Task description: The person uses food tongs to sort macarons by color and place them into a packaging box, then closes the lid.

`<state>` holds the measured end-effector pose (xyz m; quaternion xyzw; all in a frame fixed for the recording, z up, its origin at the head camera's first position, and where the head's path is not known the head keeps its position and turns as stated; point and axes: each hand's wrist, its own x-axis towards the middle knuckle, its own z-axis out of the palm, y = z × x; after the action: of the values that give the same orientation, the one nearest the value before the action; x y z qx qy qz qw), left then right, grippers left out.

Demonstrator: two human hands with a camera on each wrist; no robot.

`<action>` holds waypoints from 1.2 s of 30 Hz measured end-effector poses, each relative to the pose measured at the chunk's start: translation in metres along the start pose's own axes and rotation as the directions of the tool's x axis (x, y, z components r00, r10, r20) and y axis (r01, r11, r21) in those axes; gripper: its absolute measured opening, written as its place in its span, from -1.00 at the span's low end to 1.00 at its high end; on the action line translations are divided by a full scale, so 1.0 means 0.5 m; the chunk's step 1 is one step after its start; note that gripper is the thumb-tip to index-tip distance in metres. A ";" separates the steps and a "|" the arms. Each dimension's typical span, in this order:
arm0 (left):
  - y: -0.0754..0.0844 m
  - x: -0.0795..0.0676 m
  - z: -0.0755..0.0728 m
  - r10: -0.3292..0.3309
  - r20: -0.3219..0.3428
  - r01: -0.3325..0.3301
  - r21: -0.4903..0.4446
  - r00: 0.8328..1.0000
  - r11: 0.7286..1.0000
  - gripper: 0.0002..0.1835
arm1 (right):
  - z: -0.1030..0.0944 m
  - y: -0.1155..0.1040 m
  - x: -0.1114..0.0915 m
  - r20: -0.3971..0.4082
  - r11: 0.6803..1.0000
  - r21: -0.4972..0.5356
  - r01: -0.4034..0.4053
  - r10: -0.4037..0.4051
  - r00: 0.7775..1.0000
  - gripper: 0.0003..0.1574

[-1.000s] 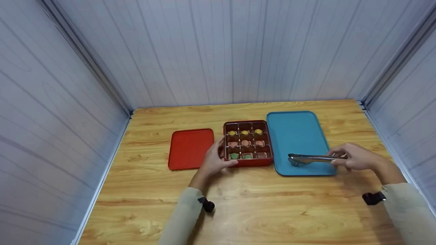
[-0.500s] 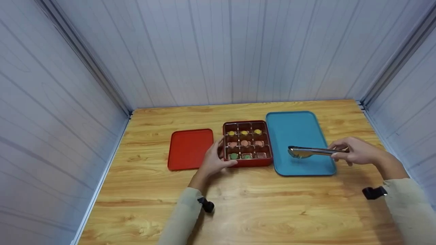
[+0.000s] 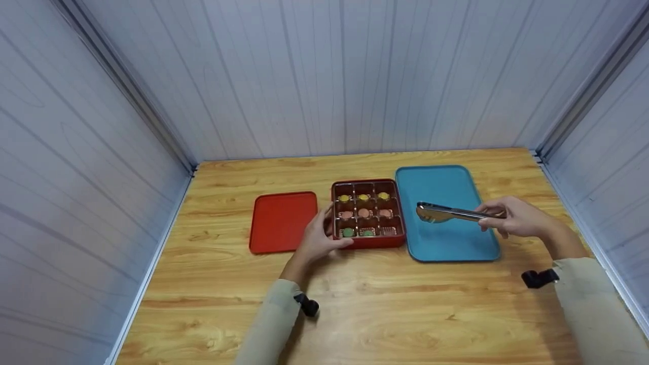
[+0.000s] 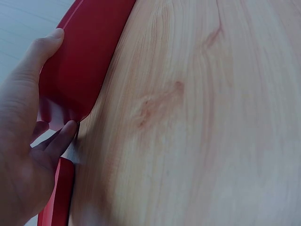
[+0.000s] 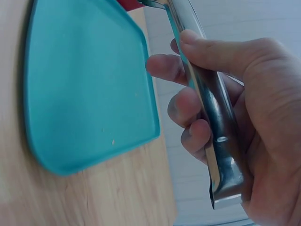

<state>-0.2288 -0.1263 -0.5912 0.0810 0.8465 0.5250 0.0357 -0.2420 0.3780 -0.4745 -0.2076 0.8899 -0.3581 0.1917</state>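
A red box (image 3: 372, 244) with a clear divided insert stands mid-table in the head view. Its back row holds round yellow pieces (image 3: 363, 197), the middle row pink ones (image 3: 364, 213). Green pieces (image 3: 348, 232) sit in the front row's left and middle compartments; the front right one shows bare ribbed liner. My left hand (image 3: 320, 237) grips the box's near left corner, thumb along the front wall. My right hand (image 3: 516, 217) holds metal tongs (image 5: 214, 108) by the handles above a blue tray (image 3: 446, 187). Whether anything is between the tong tips is unclear.
A flat red lid (image 3: 282, 223) lies on the wooden table (image 3: 385, 314), left of the box. The blue tray adjoins the box's right side and bears small crumbs (image 5: 113, 142). Pale panelled walls (image 3: 314, 81) enclose the back and sides.
My right hand has raised the tongs from low over the tray's near part and carried them away from me and slightly left. The left hand and the box stay put.
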 end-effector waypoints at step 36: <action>0.002 0.004 0.003 0.029 0.007 -0.029 0.036 1.000 0.999 0.33 | 0.054 -0.068 0.096 0.079 0.993 0.059 0.104 -0.108 0.991 -0.64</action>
<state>-0.2305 -0.1242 -0.5910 0.0956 0.8543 0.5100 0.0293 -0.2610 0.3164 -0.4777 -0.2637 0.8588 -0.3833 0.2143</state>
